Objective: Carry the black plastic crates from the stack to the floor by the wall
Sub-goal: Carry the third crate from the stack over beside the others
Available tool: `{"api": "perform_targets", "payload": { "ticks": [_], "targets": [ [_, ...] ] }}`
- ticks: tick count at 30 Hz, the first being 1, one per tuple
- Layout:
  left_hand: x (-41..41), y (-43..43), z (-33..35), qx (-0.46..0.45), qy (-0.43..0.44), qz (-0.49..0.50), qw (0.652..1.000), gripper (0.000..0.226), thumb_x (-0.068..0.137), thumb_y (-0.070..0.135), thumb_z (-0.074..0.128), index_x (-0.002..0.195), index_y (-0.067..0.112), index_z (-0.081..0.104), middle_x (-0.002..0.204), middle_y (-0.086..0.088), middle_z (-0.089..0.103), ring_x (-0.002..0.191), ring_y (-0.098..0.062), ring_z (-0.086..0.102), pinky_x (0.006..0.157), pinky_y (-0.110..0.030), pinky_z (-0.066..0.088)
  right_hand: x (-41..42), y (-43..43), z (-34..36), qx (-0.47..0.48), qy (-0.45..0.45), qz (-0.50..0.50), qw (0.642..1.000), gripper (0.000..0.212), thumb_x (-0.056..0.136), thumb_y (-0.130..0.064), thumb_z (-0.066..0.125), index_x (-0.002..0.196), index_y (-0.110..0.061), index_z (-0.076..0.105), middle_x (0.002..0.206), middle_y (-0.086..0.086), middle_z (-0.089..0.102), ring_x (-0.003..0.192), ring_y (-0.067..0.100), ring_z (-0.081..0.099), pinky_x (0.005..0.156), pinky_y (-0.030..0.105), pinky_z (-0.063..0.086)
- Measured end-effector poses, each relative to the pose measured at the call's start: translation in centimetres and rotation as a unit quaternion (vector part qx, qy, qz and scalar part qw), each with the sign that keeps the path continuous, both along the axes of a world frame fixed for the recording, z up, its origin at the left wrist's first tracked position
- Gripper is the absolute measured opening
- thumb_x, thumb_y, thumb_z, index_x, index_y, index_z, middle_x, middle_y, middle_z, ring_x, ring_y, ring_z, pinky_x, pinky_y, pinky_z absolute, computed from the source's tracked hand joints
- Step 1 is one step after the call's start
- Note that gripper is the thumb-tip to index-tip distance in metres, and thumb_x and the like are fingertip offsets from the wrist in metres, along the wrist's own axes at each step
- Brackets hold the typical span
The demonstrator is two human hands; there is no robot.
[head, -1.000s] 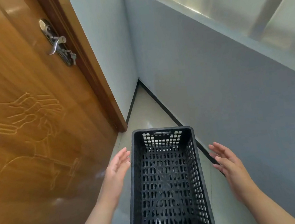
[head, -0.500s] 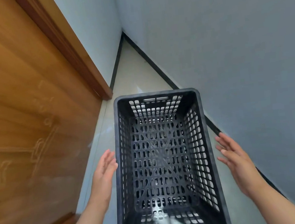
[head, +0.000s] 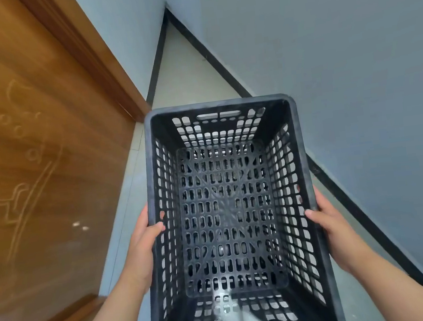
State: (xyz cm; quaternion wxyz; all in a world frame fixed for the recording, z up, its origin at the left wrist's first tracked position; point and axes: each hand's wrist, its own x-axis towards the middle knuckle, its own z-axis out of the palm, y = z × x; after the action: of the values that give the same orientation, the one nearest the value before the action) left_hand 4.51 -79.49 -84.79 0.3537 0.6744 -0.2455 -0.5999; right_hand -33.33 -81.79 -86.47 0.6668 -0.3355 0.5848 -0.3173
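We see soft, even light, fairly bright, with only faint shadows. The door (head: 34, 182) is smeared by motion blur and carries two small glare spots. The crate (head: 218, 106) is sharp at its far rim and blurs toward the bottom edge. Wide-angle distortion splays the wall (head: 340, 64) lines outward.

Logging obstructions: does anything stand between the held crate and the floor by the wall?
Nothing visible does: the left hand and right hand grip the crate, and no object shows on the floor ahead; beneath the crate is hidden.

pale tiled floor (head: 190, 83), edged with black skirting (head: 207, 51), narrowing ahead.
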Motion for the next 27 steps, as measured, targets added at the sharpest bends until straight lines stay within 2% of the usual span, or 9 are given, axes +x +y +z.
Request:
{"api": "perform_targets", "payload": {
  "ticks": [3, 5, 7, 9, 12, 15, 18, 23, 27],
  "targets": [
    [-0.3, -0.1, 0.0, -0.005, 0.011, -0.004, 1.0, 0.061, 0.09, 0.027, 0.048, 0.15, 0.036, 0.047, 0.145, -0.003, 0.062, 0.132, -0.032, 0.058, 0.109, -0.064, 0.042, 0.9, 0.1, -0.2, 0.006, -0.046, -0.014, 0.999, 0.059, 0.097, -0.02, 0.052, 0.148, -0.048, 0.05, 0.15, -0.006, 0.06, 0.136, 0.021, 0.059, 0.105, 0.043, 0.052],
    [-0.4, -0.3, 0.2, -0.007, 0.014, -0.009, 1.0, 0.064, 0.089, 0.031, 0.047, 0.153, 0.036, 0.044, 0.15, -0.002, 0.057, 0.137, -0.032, 0.053, 0.112, -0.064, 0.038, 1.3, 0.1, 0.2, 0.008, -0.059, -0.012, 0.998, 0.056, 0.097, -0.024, 0.051, 0.144, -0.053, 0.052, 0.148, -0.005, 0.063, 0.132, 0.021, 0.063, 0.094, 0.034, 0.059],
    [-0.5, -0.6, 0.7, -0.01, 0.019, -0.013, 1.0, 0.064, 0.09, 0.034, 0.046, 0.154, 0.036, 0.041, 0.155, -0.003, 0.052, 0.141, -0.033, 0.048, 0.115, -0.065, 0.035, 1.4, -0.1, 0.6, 0.001, -0.066, -0.015, 0.998, 0.055, 0.097, -0.028, 0.052, 0.143, -0.056, 0.051, 0.149, -0.008, 0.061, 0.132, 0.018, 0.062, 0.096, 0.038, 0.058],
    [-0.6, -0.9, 1.1, -0.019, 0.025, -0.025, 0.999, 0.062, 0.093, 0.033, 0.044, 0.154, 0.036, 0.041, 0.154, -0.003, 0.053, 0.141, -0.032, 0.049, 0.114, -0.065, 0.036, 1.2, -0.2, 0.9, -0.01, -0.068, -0.016, 0.997, 0.055, 0.096, -0.031, 0.053, 0.144, -0.057, 0.049, 0.15, -0.012, 0.059, 0.135, 0.015, 0.059, 0.102, 0.042, 0.049],
    [-0.5, -1.1, 2.5, -0.025, 0.026, -0.028, 0.999, 0.068, 0.091, 0.039, 0.044, 0.158, 0.036, 0.034, 0.162, 0.002, 0.042, 0.149, -0.028, 0.039, 0.119, -0.063, 0.029, 0.7, 0.0, 1.9, -0.023, -0.071, -0.008, 0.997, 0.062, 0.094, -0.032, 0.056, 0.152, -0.05, 0.043, 0.153, -0.006, 0.058, 0.135, 0.018, 0.06, 0.102, 0.046, 0.048],
    [-0.5, -0.9, 5.1, -0.048, 0.042, -0.029, 0.998, 0.066, 0.093, 0.039, 0.042, 0.159, 0.036, 0.033, 0.162, 0.007, 0.043, 0.148, -0.023, 0.04, 0.118, -0.06, 0.031, 0.2, 0.3, 4.2, -0.029, -0.07, 0.001, 0.997, 0.068, 0.088, -0.038, 0.063, 0.151, -0.05, 0.044, 0.149, -0.003, 0.061, 0.126, 0.02, 0.066, 0.094, 0.04, 0.059],
    [-0.9, -0.8, 8.6, -0.061, 0.047, -0.039, 0.996, 0.064, 0.094, 0.038, 0.041, 0.158, 0.033, 0.036, 0.16, 0.002, 0.047, 0.146, -0.026, 0.044, 0.116, -0.061, 0.034, -0.3, 0.5, 7.6, -0.04, -0.072, 0.009, 0.997, 0.067, 0.088, -0.038, 0.064, 0.152, -0.047, 0.045, 0.146, -0.003, 0.063, 0.124, 0.02, 0.067, 0.089, 0.034, 0.061],
    [-1.3, -0.2, 14.8, -0.078, 0.049, -0.034, 0.995, 0.064, 0.094, 0.04, 0.043, 0.157, 0.035, 0.036, 0.159, 0.0, 0.047, 0.145, -0.029, 0.045, 0.116, -0.062, 0.034, -0.8, 0.6, 14.6, -0.064, -0.08, 0.011, 0.995, 0.062, 0.09, -0.037, 0.062, 0.15, -0.046, 0.048, 0.148, -0.003, 0.062, 0.13, 0.021, 0.064, 0.09, 0.027, 0.059],
    [-1.8, 0.1, 20.3, -0.11, 0.036, -0.054, 0.992, 0.056, 0.099, 0.039, 0.039, 0.155, 0.036, 0.039, 0.154, 0.002, 0.053, 0.141, -0.026, 0.05, 0.112, -0.06, 0.039, -1.3, 0.5, 20.4, -0.099, -0.073, 0.016, 0.992, 0.056, 0.101, -0.039, 0.049, 0.156, -0.036, 0.041, 0.154, -0.001, 0.056, 0.137, 0.022, 0.057, 0.098, 0.029, 0.056]
  ]
}}
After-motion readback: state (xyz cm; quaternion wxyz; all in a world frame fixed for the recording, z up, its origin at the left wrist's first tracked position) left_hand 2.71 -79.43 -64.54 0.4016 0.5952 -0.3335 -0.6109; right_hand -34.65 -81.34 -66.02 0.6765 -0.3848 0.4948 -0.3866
